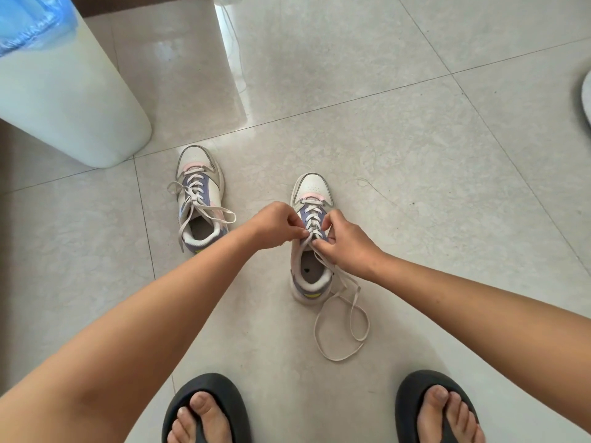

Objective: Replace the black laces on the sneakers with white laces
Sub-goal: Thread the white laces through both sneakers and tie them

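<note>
A: Both hands are down on the near sneaker [309,238]. The left hand [277,226] pinches the white lace [340,318] right at the top eyelets, fingers curled tight on it.

B: And the right hand [343,243]?

A: Same story, it grips the lace just across from the left, thumb and fingers closed on it over the tongue. The loose ends trail down past the right wrist and loop on the floor [415,155] behind the heel.

B: How far along would you call it?

A: Late, I'd say. Every crossing beyond the fingertips on this shoe is white, up to the toe. The other sneaker [200,199], off to the left of the left hand, is laced in white too, its ends lying loose and untied.

B: Any black laces about?

A: None that I can see. What looks left is snugging the top of this one and perhaps tying off both.

B: A white bin [73,100] stands well beyond the left hand.
</note>
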Demonstrator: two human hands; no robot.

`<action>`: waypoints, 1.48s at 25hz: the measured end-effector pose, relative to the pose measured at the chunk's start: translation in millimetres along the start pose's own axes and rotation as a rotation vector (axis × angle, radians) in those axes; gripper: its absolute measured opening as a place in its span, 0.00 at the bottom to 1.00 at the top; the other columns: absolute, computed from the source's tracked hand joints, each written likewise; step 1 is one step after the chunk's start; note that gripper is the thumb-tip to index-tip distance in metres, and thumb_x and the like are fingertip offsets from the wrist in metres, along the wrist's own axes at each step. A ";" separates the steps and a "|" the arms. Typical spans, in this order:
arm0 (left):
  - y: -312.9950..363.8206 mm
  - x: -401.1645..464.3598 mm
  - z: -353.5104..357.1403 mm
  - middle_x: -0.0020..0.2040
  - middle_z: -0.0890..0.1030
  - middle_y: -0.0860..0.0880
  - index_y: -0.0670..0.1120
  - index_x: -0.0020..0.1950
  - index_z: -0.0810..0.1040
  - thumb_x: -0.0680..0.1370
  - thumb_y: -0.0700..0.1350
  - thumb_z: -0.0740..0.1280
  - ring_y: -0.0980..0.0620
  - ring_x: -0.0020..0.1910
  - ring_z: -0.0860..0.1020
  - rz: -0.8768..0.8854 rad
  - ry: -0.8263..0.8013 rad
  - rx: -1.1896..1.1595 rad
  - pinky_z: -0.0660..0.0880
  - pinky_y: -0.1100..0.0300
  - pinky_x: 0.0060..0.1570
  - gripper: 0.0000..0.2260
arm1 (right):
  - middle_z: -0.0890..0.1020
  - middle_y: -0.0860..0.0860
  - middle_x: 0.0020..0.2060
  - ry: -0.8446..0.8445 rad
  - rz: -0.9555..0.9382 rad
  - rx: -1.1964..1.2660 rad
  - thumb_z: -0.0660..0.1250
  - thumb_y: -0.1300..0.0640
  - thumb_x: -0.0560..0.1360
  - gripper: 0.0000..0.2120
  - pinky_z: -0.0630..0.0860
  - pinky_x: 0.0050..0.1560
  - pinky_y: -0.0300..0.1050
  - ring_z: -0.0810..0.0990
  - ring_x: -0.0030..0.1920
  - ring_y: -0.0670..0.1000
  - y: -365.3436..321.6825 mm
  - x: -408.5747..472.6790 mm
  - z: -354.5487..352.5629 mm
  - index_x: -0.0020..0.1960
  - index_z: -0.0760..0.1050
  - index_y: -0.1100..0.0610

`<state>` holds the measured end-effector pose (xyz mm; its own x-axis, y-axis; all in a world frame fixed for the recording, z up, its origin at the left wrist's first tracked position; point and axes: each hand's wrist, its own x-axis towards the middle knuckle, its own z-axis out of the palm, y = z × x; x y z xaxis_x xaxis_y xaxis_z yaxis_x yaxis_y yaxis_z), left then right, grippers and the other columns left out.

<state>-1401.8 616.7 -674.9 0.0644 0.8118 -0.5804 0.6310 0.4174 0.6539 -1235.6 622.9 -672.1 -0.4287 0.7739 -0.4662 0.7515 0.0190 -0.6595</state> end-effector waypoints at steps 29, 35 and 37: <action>1.1 -15.5 14.3 0.33 0.74 0.51 0.44 0.37 0.74 0.73 0.41 0.67 0.53 0.32 0.73 0.071 0.171 0.118 0.69 0.66 0.31 0.05 | 0.70 0.48 0.31 0.030 -0.113 -0.035 0.65 0.59 0.75 0.07 0.66 0.37 0.45 0.69 0.34 0.52 5.0 -1.1 3.6 0.46 0.66 0.58; 1.4 -16.4 23.6 0.38 0.79 0.44 0.44 0.36 0.72 0.74 0.41 0.64 0.46 0.38 0.79 -0.169 0.203 -0.160 0.79 0.52 0.42 0.06 | 0.72 0.52 0.40 0.115 -0.217 -0.201 0.62 0.59 0.77 0.07 0.65 0.39 0.46 0.70 0.39 0.53 5.1 -9.9 7.9 0.52 0.69 0.60; -7.8 -22.2 20.9 0.38 0.80 0.45 0.44 0.38 0.76 0.76 0.42 0.65 0.48 0.39 0.79 -0.132 0.182 -0.254 0.79 0.53 0.42 0.07 | 0.74 0.53 0.42 0.147 -0.246 -0.203 0.63 0.57 0.77 0.08 0.67 0.40 0.46 0.71 0.41 0.52 8.1 -14.0 9.2 0.54 0.70 0.60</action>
<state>-1392.0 586.9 -677.3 -0.1579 0.7942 -0.5868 0.4103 0.5933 0.6925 -1228.1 606.4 -676.3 -0.5438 0.8129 -0.2086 0.7253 0.3302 -0.6041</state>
